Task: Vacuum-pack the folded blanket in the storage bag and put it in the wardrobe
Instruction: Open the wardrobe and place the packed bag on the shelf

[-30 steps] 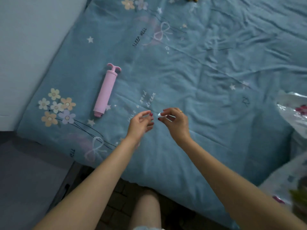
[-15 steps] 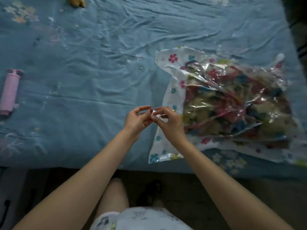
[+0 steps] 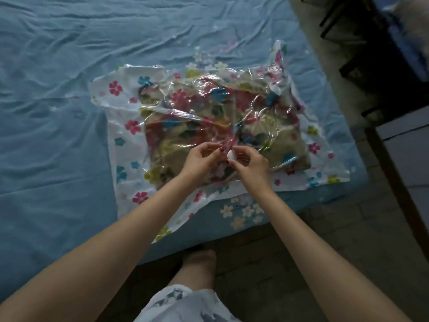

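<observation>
The view has swung from the pink pump to the clear flowery plastic storage bag (image 3: 216,126) on the blue bed (image 3: 58,112), blanket inside. Right hand (image 3: 251,165) pinches a small white cap (image 3: 231,155); left hand (image 3: 200,160) curls beside it. Valve work looks next.

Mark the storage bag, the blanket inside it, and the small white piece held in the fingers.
storage bag (image 3: 120,126): head view, its white flowered left margin.
blanket (image 3: 267,126): head view, the bulk under the clear film.
white piece (image 3: 231,155): head view, its middle, at the right hand's fingertips.
</observation>
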